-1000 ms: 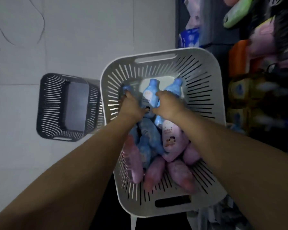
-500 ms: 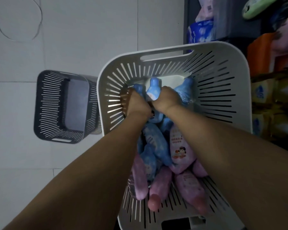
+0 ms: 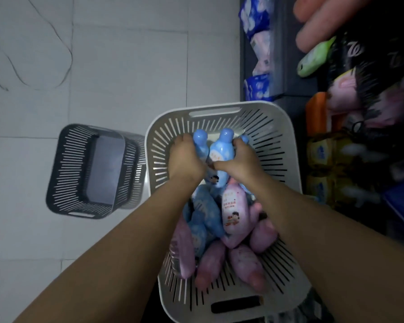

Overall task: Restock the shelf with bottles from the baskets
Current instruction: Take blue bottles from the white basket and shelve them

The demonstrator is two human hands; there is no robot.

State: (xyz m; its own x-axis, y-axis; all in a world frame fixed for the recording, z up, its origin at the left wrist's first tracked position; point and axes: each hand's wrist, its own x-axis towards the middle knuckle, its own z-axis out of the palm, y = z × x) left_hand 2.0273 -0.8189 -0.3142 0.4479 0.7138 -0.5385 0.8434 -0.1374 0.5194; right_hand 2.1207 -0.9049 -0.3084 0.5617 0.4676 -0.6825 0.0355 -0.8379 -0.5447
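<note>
A white slotted basket (image 3: pixel 278 141) on the floor holds several blue and pink bottles lying in a heap. My left hand (image 3: pixel 184 157) is closed around a blue bottle (image 3: pixel 202 142) at the basket's far end. My right hand (image 3: pixel 241 159) grips a second blue bottle (image 3: pixel 222 150) right beside it; a third blue cap (image 3: pixel 244 138) peeks out behind its fingers. A pink bottle (image 3: pixel 233 213) with a cartoon label lies under my right forearm, with more pink ones (image 3: pixel 210 264) nearer me. The shelf (image 3: pixel 336 113) stands at the right.
A dark grey slotted basket (image 3: pixel 63 173) with nothing visible in it sits on the tiled floor left of the white one. The shelf on the right is packed with blue and pink packets (image 3: pixel 258 66), a green bottle (image 3: pixel 315 58) and yellow packs (image 3: pixel 322 157).
Both hands have closed on blue bottles and lifted their caps up at the far end of the basket. The camera view has pulled back and shifted, showing more shelf.
</note>
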